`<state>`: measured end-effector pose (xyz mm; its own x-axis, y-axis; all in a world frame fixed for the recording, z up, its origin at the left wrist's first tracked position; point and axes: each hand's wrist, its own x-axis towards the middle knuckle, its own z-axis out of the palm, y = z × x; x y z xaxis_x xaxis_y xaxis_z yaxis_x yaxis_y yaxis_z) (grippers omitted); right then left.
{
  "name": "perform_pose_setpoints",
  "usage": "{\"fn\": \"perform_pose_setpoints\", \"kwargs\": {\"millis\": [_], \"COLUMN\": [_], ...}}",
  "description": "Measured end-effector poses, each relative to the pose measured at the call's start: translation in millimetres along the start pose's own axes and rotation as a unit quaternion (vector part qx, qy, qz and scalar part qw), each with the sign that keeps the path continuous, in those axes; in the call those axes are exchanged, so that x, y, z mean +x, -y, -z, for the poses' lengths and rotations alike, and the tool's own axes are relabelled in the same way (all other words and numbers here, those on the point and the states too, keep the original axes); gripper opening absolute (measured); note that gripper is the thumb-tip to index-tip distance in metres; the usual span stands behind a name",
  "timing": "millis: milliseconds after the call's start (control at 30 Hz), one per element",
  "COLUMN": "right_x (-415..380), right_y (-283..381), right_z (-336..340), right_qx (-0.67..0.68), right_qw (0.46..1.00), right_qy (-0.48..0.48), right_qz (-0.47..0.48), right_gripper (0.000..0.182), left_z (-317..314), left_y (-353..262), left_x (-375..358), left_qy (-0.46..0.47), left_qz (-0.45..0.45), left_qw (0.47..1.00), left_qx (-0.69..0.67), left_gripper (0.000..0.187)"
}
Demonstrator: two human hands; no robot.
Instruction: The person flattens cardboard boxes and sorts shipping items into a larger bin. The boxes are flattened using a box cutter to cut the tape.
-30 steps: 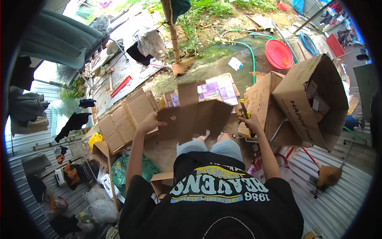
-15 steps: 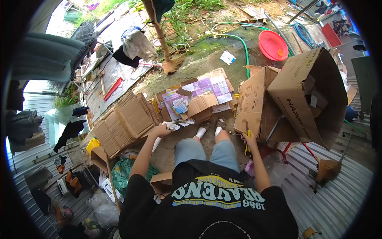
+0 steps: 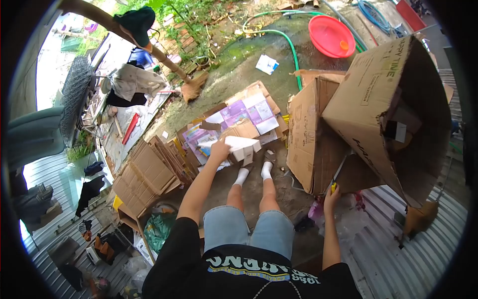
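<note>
My left hand (image 3: 219,151) is closed on the edge of a white carton (image 3: 240,147), which is folded partly open just in front of my feet. Under and beyond it lies a pile of flattened cardboard (image 3: 242,130) topped with purple printed sheets (image 3: 239,112). Low on the right, my right hand (image 3: 332,196) grips a knife by its yellow handle (image 3: 333,187). The knife's narrow blade (image 3: 341,167) points up and away, overlapping the side of a large open cardboard box (image 3: 366,92).
A stack of flattened brown cardboard (image 3: 144,172) lies to the left. Another brown box (image 3: 304,129) stands beside the large one. Farther off are a red basin (image 3: 331,36) and a green hose (image 3: 290,47). A wooden post (image 3: 164,59) slants across the upper left.
My left hand has brought the white carton up and right over the pile's near edge. My right hand has moved right with the knife, its blade now showing. The whole view has shifted.
</note>
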<state>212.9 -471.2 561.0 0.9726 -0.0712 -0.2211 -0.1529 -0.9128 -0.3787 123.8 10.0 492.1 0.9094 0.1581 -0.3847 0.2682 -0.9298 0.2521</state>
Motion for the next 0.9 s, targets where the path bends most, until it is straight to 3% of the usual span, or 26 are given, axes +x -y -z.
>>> {"fn": "perform_pose_setpoints", "kwargs": {"millis": [67,133,167,233,300,433,500,533,633,700,767,800,867,900], "right_x": [-2.9,-4.1,-5.2,-4.3,-2.4,-3.0,-4.3,-4.5,-5.1,-5.0,-3.9,-3.0,-2.8,-3.9], "right_y": [8.2,19.6,20.6,20.6,21.8,18.0,13.8,12.1,9.9,12.4,14.2,12.8,10.5,10.8], "right_z": [-9.9,-14.6,-19.0,-27.2,-33.7,-35.2,-37.5,-37.2,-36.1,-38.0,-37.0,-38.0,-38.5,-37.3], "right_qx": [-0.005,-0.12,-0.123,-0.154,-0.162,-0.162,-0.164,-0.165,-0.16,-0.151,-0.142,-0.144,-0.158,-0.159], "right_qw": [1.0,0.99,0.99,0.979,0.976,0.969,0.968,0.968,0.969,0.97,0.97,0.97,0.968,0.968], "right_qy": [0.004,-0.052,-0.042,-0.114,-0.123,-0.151,-0.151,-0.147,-0.145,-0.146,-0.156,-0.156,-0.154,-0.153], "right_qz": [-0.027,0.051,0.047,0.065,0.072,0.113,0.115,0.116,0.121,0.124,0.12,0.12,0.118,0.118], "right_gripper": [0.033,0.027,0.027,0.024,0.024,0.024,0.025,0.025,0.025,0.025,0.025,0.025,0.025,0.025], "left_z": [-1.4,6.9,12.3,19.4,20.9,6.3,-5.2,-15.4,-52.9,-76.4,-92.2,-99.6,-112.2,-113.7], "left_y": [-14.4,-27.6,-32.1,-37.6,-39.6,-33.7,-29.7,-24.7,-9.4,-0.6,3.1,0.9,-8.4,-17.3], "left_x": [35.2,66.8,79.0,96.1,104.3,100.1,87.3,81.4,54.9,33.3,8.2,0.4,-16.1,-22.1], "left_qy": [-0.015,0.008,0.025,-0.016,-0.076,-0.084,-0.075,-0.026,-0.037,-0.005,0.096,0.097,0.304,0.363], "left_qz": [-0.041,-0.054,-0.056,-0.074,-0.093,-0.077,-0.035,-0.013,0.038,0.09,0.138,0.137,0.197,0.19], "left_qw": [0.998,0.994,0.992,0.992,0.986,0.988,0.99,0.99,0.981,0.986,0.965,0.965,0.919,0.903], "left_qx": [0.045,0.091,0.107,0.102,0.113,0.103,0.115,0.14,0.187,0.142,0.201,0.201,0.156,0.133], "left_gripper": [0.014,0.017,0.017,0.02,0.027,0.033,0.037,0.044,0.046,0.048,0.042,0.042,0.047,0.045]}}
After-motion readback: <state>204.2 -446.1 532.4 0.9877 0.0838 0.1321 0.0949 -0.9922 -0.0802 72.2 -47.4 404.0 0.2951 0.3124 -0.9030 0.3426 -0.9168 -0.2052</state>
